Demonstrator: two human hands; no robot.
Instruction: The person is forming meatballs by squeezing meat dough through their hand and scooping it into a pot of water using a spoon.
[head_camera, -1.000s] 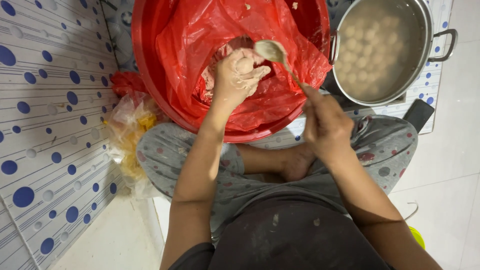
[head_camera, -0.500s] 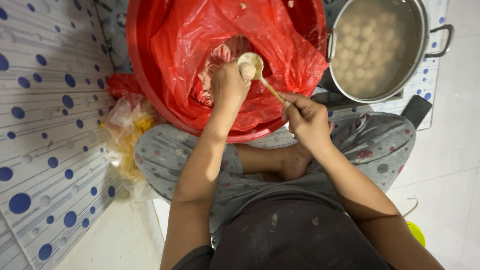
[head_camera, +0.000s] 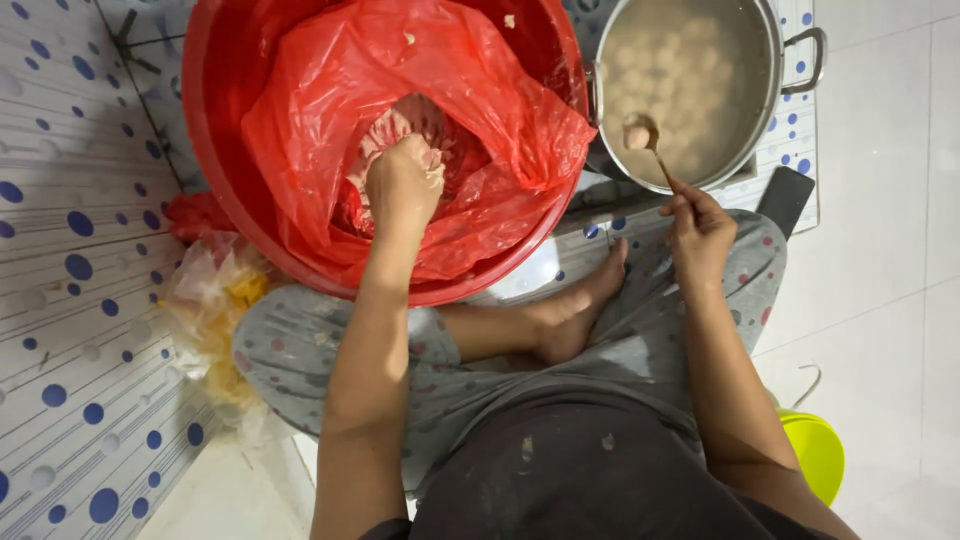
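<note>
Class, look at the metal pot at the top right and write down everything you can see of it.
The pot is round, of silvery metal, with a loop handle on its right side. It stands upright on the floor beside the red basin, almost touching it. It holds cloudy pale liquid with many small round balls in it. The right hand holds a spoon over its near edge, a pinkish lump in the bowl of the spoon. The top of the pot is cut off by the frame.
</note>
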